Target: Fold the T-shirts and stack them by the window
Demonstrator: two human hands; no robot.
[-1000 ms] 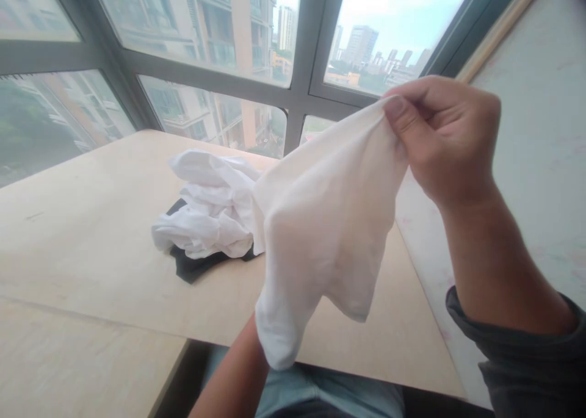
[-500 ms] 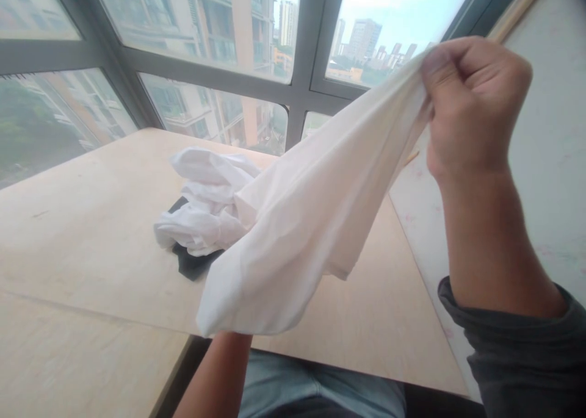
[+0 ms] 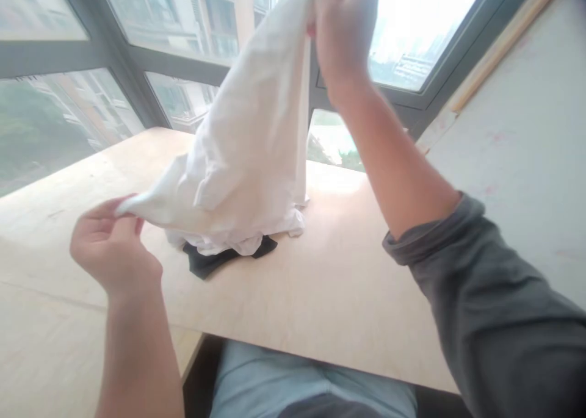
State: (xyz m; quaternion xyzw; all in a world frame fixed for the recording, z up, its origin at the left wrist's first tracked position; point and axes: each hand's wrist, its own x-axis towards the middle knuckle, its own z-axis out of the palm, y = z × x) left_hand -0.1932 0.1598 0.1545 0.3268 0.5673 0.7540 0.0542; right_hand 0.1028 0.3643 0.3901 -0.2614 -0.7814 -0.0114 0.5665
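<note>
A white cloth garment (image 3: 256, 131) is stretched between my two hands, its lower folds bunched on the wooden tabletop. At the left, my left hand (image 3: 114, 241) pinches one corner of it, low over the table. My right hand (image 3: 345, 33) is raised at the top of the view, closed on the upper end of the garment; its fingertips are partly cut off by the frame edge. Under the white folds lies a black cloth piece (image 3: 213, 262), mostly covered. What kind of garment the white one is, I cannot tell.
The pale wooden table (image 3: 320, 308) reaches to large windows with grey frames (image 3: 114, 55). A whitish wall panel (image 3: 513, 180) with a wooden strip (image 3: 508, 46) borders the right side. My legs in light blue trousers (image 3: 274, 375) are under the table's near edge.
My left hand has come out from behind the cloth and moved left, pulling a corner. My right hand has moved up and left, so the garment now hangs more upright over the black cloth.
</note>
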